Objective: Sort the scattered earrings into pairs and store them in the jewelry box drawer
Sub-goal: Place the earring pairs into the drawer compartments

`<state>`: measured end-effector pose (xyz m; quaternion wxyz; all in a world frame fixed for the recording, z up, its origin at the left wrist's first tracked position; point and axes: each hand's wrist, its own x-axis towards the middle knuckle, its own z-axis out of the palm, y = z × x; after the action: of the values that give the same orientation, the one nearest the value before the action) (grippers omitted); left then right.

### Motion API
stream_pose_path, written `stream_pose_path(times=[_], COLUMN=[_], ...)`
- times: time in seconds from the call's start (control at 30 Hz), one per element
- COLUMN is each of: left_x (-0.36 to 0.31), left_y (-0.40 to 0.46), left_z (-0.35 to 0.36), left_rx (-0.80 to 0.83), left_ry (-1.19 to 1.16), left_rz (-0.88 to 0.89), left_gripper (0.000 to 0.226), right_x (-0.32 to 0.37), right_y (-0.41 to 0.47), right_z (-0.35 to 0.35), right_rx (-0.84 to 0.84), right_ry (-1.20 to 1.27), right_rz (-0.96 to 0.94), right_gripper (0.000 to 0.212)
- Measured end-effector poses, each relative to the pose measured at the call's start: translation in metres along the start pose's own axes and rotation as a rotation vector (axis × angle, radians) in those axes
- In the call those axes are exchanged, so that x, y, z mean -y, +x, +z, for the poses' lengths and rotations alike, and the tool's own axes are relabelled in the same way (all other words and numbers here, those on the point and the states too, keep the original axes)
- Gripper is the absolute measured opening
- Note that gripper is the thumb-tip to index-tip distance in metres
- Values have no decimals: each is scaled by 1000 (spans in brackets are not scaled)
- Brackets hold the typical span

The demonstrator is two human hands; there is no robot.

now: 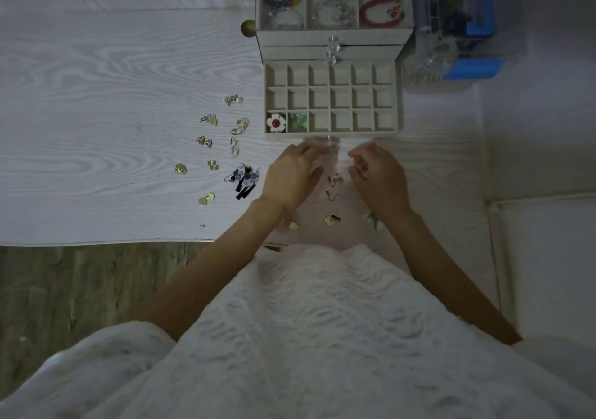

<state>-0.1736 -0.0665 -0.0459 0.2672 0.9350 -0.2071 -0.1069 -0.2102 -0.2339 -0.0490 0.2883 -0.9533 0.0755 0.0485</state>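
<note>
Now both hands are hovering loosely curled, the left hand (pixel 292 173) and right hand (pixel 377 176) holding nothing; between their fingers are lying tiny hook earrings (pixel 335 188), probably light, snaggy and best pinched at the wire.

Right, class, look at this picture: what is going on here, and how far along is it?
A person is sorting earrings into a jewelry box drawer, which is pulled open on the white table. Two compartments in its nearest row are filled: a white flower earring and something green. The rest look empty. Both hands, left hand and right hand, hover over small dark earrings just before the drawer. Gold earrings, mostly grouped in twos, lie to the left.
</note>
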Motion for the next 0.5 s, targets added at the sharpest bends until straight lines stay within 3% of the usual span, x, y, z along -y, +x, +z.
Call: stream_pose_path(times=[0.17,0.37,0.5], left_x=[0,0,-3], left_y=[20,20,14], left_z=[15,16,9], left_rx=[-13,-67,-95], left_ry=[23,-9,-69], left_rz=[-77,-102,-96], left_gripper=[27,23,17], right_x=[22,28,24], right_y=[19,31,26], right_z=[8,15,10], right_rx=[-3,29,-5], right_ry=[-16,-110,-1], right_rz=[-26,33,54], right_gripper=[32,26,20])
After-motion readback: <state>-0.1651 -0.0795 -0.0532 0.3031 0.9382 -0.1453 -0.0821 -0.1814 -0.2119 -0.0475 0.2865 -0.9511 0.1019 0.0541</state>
